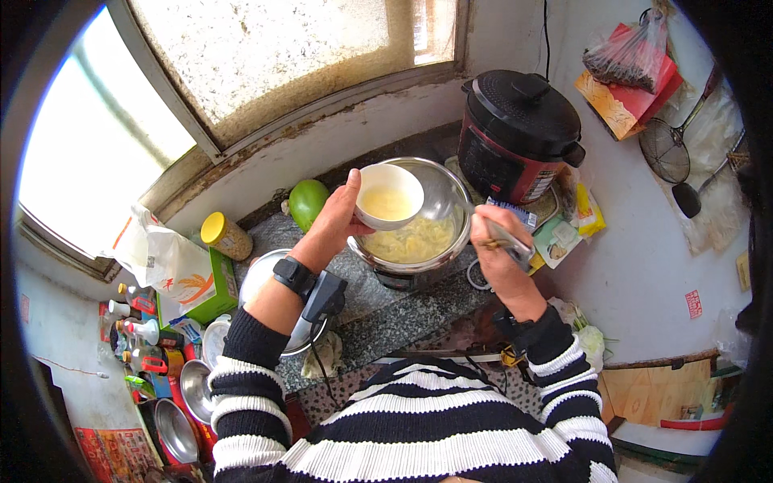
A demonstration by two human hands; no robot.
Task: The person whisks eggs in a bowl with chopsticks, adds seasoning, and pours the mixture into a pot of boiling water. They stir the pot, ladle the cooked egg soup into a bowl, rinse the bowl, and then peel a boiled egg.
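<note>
My left hand (pixel 336 212) grips a white bowl (pixel 381 221) by its left side, thumb at the rim. Pale yellow liquid (pixel 386 202) lies in the bowl, which is held over a steel pot (pixel 416 267). Inside the pot is a pale yellow, soupy food (pixel 416 241) with soft pieces. To the right of the pot, my right hand (pixel 504 244) is closed around the handle of a metal utensil (pixel 509 235). The far end of that utensil is blurred near the pot's right rim, so its shape is unclear.
A dark red and black pressure cooker (pixel 522 139) stands behind right. A green gourd-like fruit or vegetable (pixel 308 204) and a yellow-lidded jar (pixel 226 235) are at the left. Below my left forearm sits a round white-topped vessel (pixel 256 281). A skimmer (pixel 664 148) hangs on the right wall.
</note>
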